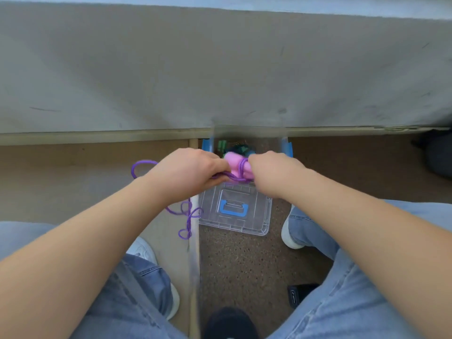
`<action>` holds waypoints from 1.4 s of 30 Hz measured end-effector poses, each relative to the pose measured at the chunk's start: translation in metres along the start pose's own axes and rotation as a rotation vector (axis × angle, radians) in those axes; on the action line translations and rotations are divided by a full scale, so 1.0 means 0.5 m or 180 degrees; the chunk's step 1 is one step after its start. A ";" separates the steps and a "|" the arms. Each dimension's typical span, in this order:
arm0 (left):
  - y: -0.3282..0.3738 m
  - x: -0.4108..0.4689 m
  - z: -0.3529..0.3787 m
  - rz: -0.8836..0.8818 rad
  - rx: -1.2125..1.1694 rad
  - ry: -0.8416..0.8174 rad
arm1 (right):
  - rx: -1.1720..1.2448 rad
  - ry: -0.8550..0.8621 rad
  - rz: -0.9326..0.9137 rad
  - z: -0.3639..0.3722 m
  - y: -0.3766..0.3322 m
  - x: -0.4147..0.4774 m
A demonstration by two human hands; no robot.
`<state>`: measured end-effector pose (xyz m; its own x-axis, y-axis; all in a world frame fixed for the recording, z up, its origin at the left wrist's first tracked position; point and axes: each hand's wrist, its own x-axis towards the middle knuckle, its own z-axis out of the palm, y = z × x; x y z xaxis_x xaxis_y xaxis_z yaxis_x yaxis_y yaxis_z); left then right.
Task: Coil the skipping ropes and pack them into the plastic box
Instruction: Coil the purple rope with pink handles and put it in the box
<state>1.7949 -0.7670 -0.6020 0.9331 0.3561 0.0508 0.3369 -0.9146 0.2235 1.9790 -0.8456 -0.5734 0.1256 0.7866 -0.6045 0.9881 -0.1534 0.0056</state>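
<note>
Since the purple skipping rope (pixel 186 212) is thin, floppy cord, it looks light but tangle-prone, so I'd say the stiff pink handles (pixel 231 162) are the sensible place to hold it. The bundle sits just above the plastic box (pixel 286 146). The left hand (pixel 193 172) is curled round the cord, and the right hand (pixel 271 172) is clamped on the wrapped handles. A loose tail dangles left, beside the clear lid (pixel 234 217) on the floor.

Purple, pink and blue sit at frame centre on my feed.
I see a purple rope (pixel 186 214), pink handles (pixel 234 165), a clear lid (pixel 256 216) with a blue handle (pixel 233 208), blue latches (pixel 288 146), pale blue jeans (pixel 354 302), speckled brown floor (pixel 244 265) and a grey desk (pixel 220 69).
</note>
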 end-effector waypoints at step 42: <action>-0.002 0.013 0.019 -0.2193 -0.3477 -0.0654 | 0.4984 0.0285 0.0316 0.006 0.012 -0.001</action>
<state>1.8021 -0.7657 -0.6113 0.6459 0.5616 -0.5172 0.5651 0.1039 0.8185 1.9848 -0.8486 -0.5754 0.2426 0.7589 -0.6043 -0.0865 -0.6035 -0.7926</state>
